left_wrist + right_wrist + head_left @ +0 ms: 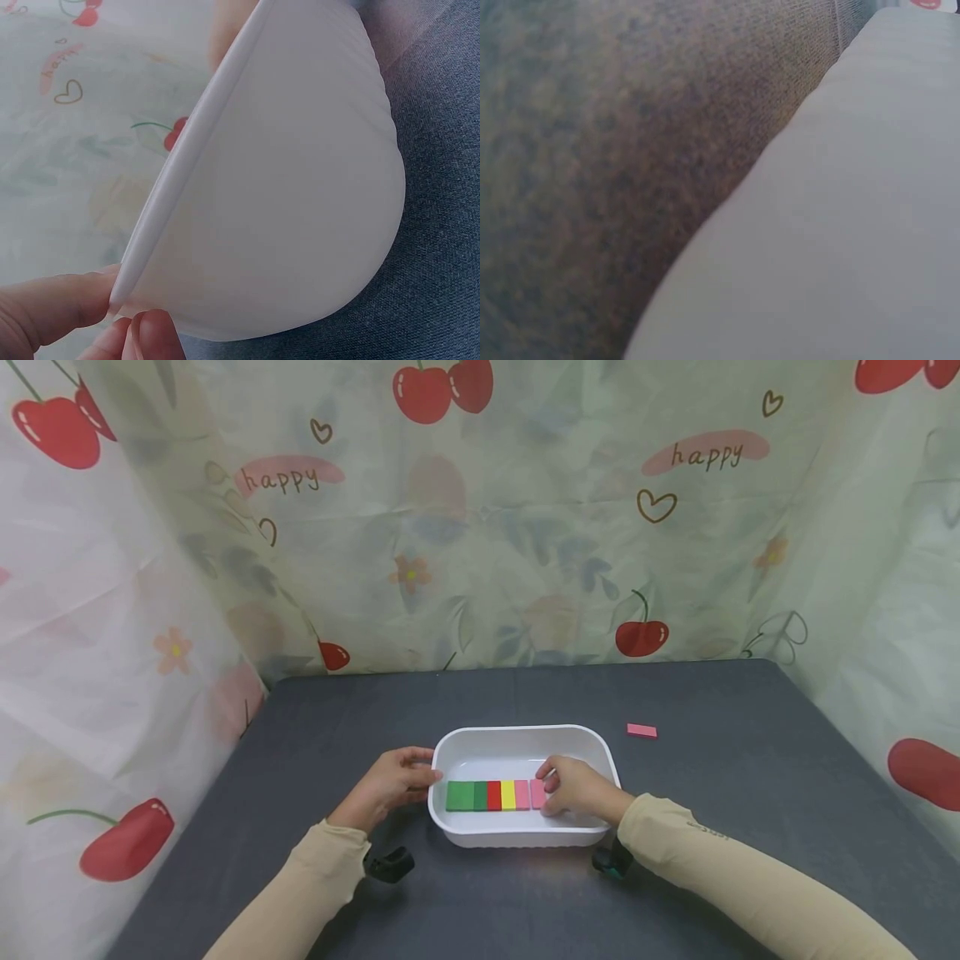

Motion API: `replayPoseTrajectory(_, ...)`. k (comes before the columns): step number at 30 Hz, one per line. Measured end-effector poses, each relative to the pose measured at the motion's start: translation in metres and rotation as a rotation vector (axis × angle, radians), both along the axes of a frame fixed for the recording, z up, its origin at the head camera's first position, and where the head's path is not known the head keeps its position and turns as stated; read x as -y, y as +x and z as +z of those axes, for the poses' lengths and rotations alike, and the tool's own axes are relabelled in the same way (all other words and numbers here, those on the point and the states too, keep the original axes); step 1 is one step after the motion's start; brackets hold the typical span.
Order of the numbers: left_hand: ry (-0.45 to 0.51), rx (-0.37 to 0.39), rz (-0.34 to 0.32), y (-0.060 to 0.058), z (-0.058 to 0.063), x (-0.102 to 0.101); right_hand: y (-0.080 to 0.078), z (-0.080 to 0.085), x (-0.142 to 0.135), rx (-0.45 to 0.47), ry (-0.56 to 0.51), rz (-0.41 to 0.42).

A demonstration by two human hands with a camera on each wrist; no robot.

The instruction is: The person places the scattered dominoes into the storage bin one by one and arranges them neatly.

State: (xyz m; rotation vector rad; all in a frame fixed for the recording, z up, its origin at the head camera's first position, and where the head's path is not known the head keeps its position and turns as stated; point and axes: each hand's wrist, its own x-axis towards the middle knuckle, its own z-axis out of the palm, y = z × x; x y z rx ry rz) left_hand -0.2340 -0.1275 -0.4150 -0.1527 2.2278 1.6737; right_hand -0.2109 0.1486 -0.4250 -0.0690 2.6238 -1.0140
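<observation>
A white plastic tray (517, 841) sits on the dark table. My left hand (390, 783) grips its left end, the thumb over the rim and fingers outside; the left wrist view shows the tray's rim (174, 161) pinched between them. Inside, several small rectangular blocks stand side by side in a row: green (460, 796), red (493, 796), yellow (507, 796) and pink (522, 795). Reaching over the tray's right side, my right hand (577, 789) pinches another pink block (537, 794) at the row's right end. In the right wrist view only the tray's outer wall (817, 240) shows, not the hand.
One more pink block (642, 731) lies on the table beyond the tray's right corner. The dark cloth-covered table (360, 710) reaches back to a hanging curtain (510, 543) printed with cherries. Black wrist devices (390, 865) hang under both wrists near the tray's front.
</observation>
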Motion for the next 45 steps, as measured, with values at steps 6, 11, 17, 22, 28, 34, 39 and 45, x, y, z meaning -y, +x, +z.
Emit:
replayPoseTrajectory(6,-0.005,0.0,0.003,-0.001,-0.001,0.0,0.001,0.001,0.001,-0.002,-0.005,0.003)
replayPoseTrajectory(11,-0.007,-0.001,0.004,-0.001,-0.001,0.0,0.002,0.003,0.001,-0.001,-0.018,0.014)
replayPoseTrajectory(17,-0.007,-0.001,0.009,0.0,-0.001,0.0,0.001,0.003,0.001,-0.001,-0.019,0.018)
replayPoseTrajectory(22,-0.004,-0.002,0.007,0.0,-0.001,-0.001,0.0,-0.001,0.001,-0.005,-0.013,0.009)
replayPoseTrajectory(28,-0.004,0.001,0.003,0.0,0.0,0.0,0.0,0.0,0.002,-0.001,-0.012,0.009)
replayPoseTrajectory(34,-0.009,0.0,0.003,0.0,-0.001,0.0,-0.001,0.0,0.0,0.013,-0.017,-0.004)
replayPoseTrajectory(39,-0.007,-0.004,-0.001,-0.001,-0.001,0.0,-0.002,0.008,-0.003,0.022,-0.02,-0.016)
replayPoseTrajectory(45,-0.002,-0.003,-0.003,-0.001,-0.001,0.0,-0.004,0.03,-0.014,0.002,-0.104,-0.01)
